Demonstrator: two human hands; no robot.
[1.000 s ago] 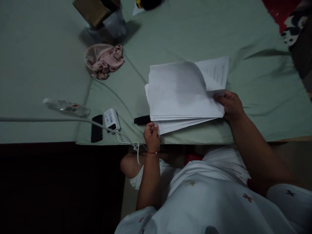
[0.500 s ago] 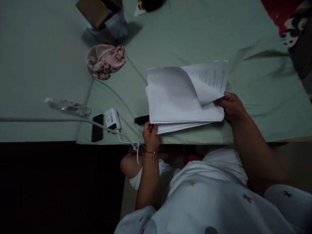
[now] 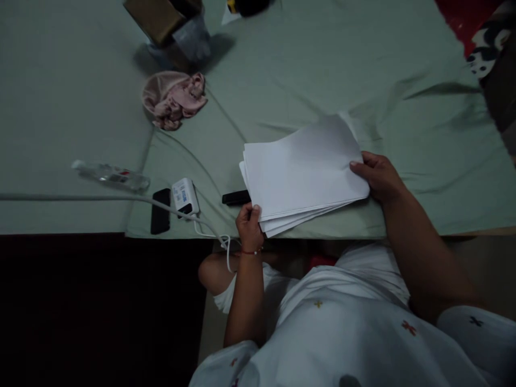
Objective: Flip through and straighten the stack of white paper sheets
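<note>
A stack of white paper sheets [image 3: 302,172] is held between my two hands over the green cloth. Its top face looks blank, and the lower sheets fan out unevenly along the near and left edges. My left hand [image 3: 249,223] pinches the near left corner, thumb on top. At the right edge, my right hand [image 3: 379,174] grips the sheets with its thumb over the top and its fingers underneath, partly hidden. A black stapler-like object [image 3: 235,198] lies by the left edge, its right end covered by the paper.
Left of my hands are a white power strip [image 3: 185,197] with a cable, a black phone [image 3: 160,210] and a clear plastic bottle [image 3: 113,176]. Farther back lie a pink cloth [image 3: 175,101] and a cardboard box [image 3: 155,21]. The green cloth's front edge runs before my lap.
The curled top sheet, which showed printed text beneath it, now lies over the stack. The paper has tilted, its near left corner lower, and my right thumb rests on top.
</note>
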